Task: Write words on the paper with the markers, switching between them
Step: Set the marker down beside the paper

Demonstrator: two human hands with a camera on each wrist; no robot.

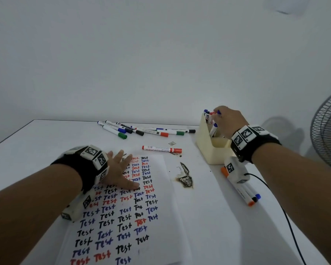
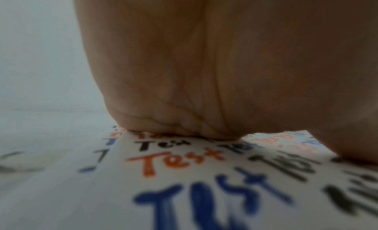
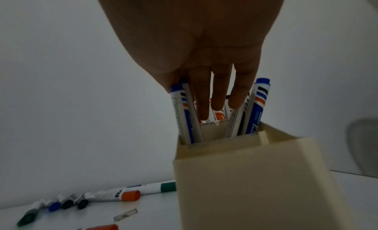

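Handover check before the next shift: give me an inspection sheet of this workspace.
Surface: white table, dark scorched patch.
Job's things: paper covered with "Test"; red marker beside it; cream holder of markers.
Clutter: loose marker pile; three markers at right.
Grippers: left hand flat on paper; right hand reaching into holder, fingers among the markers.
Cables: black cable.
Surroundings: fan, bare wall.

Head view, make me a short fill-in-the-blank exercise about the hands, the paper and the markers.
1. The left hand rests flat on the ____.
2. The word written over and over on the paper is ____.
3. The right hand reaches into the cream ____ of markers.
4. The red marker lying alone beyond the paper has its cap ____.

Missing words: paper; Test; holder; on
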